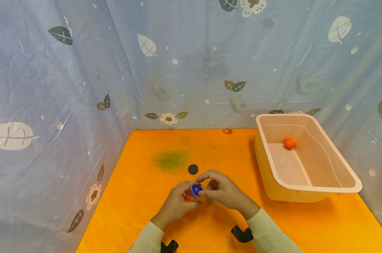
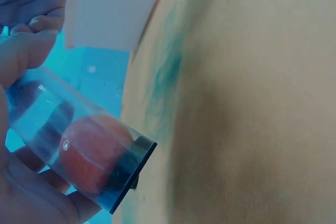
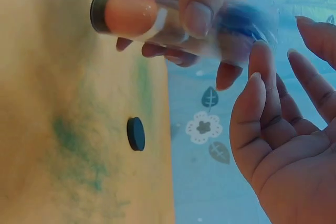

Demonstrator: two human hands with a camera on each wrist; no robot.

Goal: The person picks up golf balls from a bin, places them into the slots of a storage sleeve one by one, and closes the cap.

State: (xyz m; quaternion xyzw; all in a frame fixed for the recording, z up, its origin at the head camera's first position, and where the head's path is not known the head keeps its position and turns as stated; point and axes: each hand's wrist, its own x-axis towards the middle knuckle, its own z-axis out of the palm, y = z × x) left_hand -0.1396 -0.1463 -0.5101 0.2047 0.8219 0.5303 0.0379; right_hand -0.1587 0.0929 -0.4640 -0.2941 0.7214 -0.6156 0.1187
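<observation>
My left hand (image 1: 177, 203) grips a clear plastic tube (image 2: 55, 111), its fingers wrapped round the wall. An orange ball (image 3: 130, 12) sits inside against the black end cap (image 3: 98, 10). At the opposite end a blue ball (image 1: 197, 189) shows at the mouth, and in the right wrist view it appears within the wall. My right hand (image 1: 224, 192) is at that mouth, thumb and forefinger spread beside the blue ball, fingertips right at the rim. Seen from the right wrist, its fingers are loosely bent. A loose black round cap (image 1: 193, 169) lies on the table beyond both hands.
To the right stands a pale pink plastic bin (image 1: 270, 158) with one orange-red ball (image 1: 289, 143) in it. The orange tabletop (image 1: 140, 196) bears a green smudge. A blue leaf-patterned curtain (image 1: 191, 70) encloses the back and sides.
</observation>
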